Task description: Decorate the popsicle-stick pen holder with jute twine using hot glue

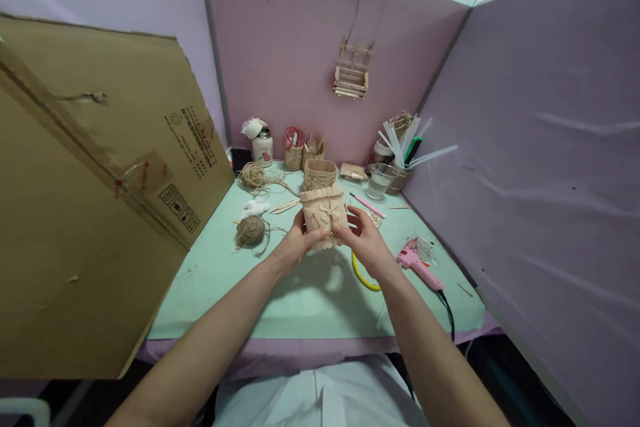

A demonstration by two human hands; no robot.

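Between my two hands is a small pale wooden craft box (325, 203) with scalloped rims and a flower-like decoration on its front, raised over the table. My left hand (301, 237) grips its left side, thumb on the front. On the right side my right hand (361, 230) does the same, fingers partly behind the box. Just behind stands a similar scalloped box (320, 172), partly covered by the held one. A yellow ring-shaped item (364, 278) lies under my right wrist, and a pink pen-like tool (369, 205) rests beyond that hand.
A pink glue gun (421, 268) with a black cord lies at right. Twine balls (251, 231) and wooden sticks (285, 207) are at left. A clear cup (380, 181) of liquid stands at the back right. A large cardboard sheet (125, 167) leans on the left.
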